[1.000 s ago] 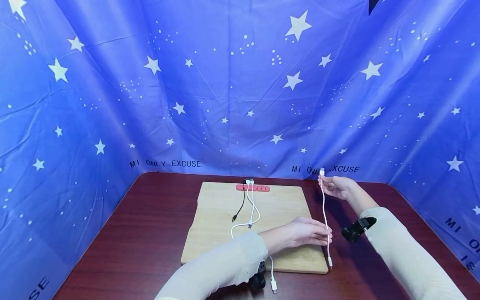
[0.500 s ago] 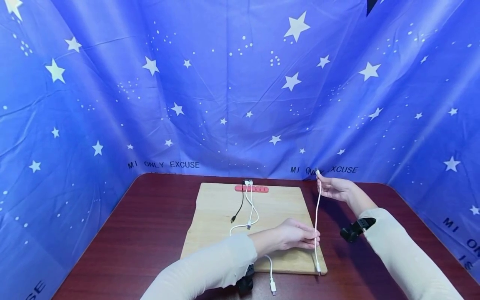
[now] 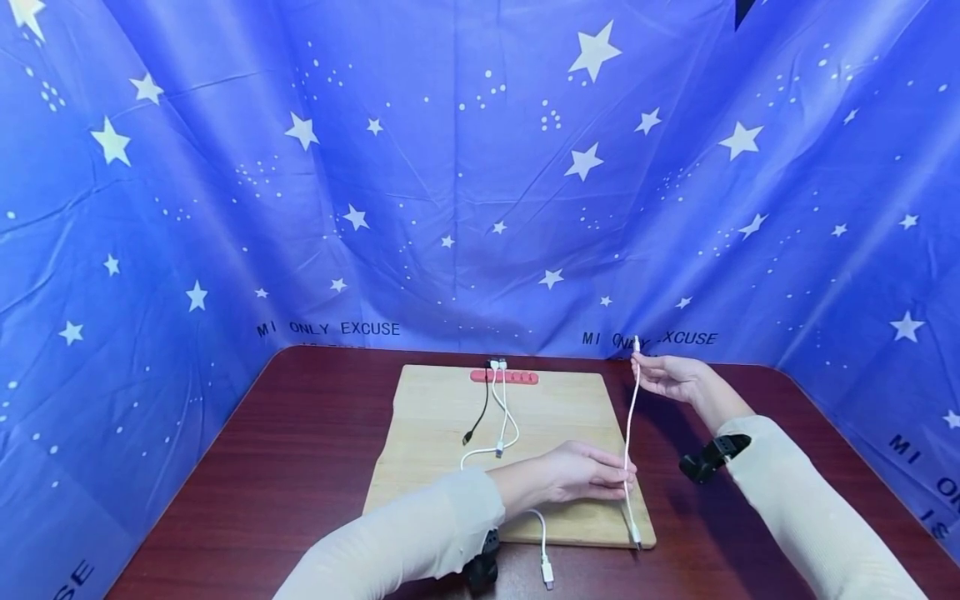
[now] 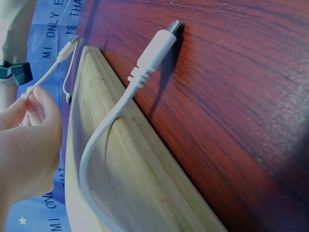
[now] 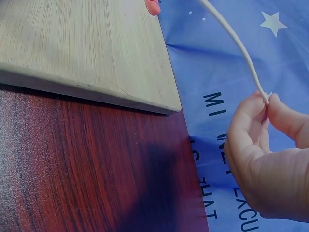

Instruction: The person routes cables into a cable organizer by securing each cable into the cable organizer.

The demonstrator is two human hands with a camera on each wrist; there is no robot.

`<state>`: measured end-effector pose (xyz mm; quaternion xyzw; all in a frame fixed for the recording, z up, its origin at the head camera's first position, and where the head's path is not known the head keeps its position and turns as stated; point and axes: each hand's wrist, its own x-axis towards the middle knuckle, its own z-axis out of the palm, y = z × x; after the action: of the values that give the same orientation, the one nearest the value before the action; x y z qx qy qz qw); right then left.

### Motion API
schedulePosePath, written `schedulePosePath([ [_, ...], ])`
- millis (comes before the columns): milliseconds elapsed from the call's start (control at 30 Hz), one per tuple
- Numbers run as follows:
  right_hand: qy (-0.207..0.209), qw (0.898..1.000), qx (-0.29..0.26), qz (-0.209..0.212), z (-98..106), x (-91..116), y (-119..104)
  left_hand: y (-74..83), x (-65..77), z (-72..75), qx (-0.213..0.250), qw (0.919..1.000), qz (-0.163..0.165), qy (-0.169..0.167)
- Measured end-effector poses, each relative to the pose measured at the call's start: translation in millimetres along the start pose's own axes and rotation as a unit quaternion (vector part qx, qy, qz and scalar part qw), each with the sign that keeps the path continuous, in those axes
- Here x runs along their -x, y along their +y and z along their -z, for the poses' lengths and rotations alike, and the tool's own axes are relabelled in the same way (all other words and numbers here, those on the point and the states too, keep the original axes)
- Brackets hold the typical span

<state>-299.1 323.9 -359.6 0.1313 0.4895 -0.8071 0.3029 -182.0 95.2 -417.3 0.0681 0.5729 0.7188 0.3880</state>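
Left hand (image 3: 588,475) pinching the white cable (image 3: 628,433) near the wooden board's (image 3: 570,400) right edge, right hand (image 3: 670,377) pinching its far end, tabletop (image 3: 262,450) spreading left and right!

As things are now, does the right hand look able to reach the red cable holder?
Probably yes: in the head view nothing stands between the right hand and the red holder, but that hand pinches a white cable, also held by the left hand.
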Motion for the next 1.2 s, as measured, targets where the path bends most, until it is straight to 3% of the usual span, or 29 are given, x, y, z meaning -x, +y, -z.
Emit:
schedulePosePath([
  [167, -0.010, 1.000, -0.027, -0.002, 2, 0, 1, -1.0, 0.5, 2.0, 0.013, 0.9998, -0.007, 0.014],
  [567, 0.004, 1.000, 0.014, 0.012, -6, -4, 7, 1.6, 4.3, 12.1, 0.005, 0.9995, -0.016, -0.027],
  [933, 0.006, 1.000, 0.024, 0.014, -12, -11, 9, 1.5, 10.8, 18.3, -0.021, 0.9994, -0.026, -0.010],
  [1200, 0.006, 0.999, 0.033, 0.020, -16, -16, 11, -0.3, 13.4, 25.0, -0.012, 0.9997, -0.021, 0.007],
])
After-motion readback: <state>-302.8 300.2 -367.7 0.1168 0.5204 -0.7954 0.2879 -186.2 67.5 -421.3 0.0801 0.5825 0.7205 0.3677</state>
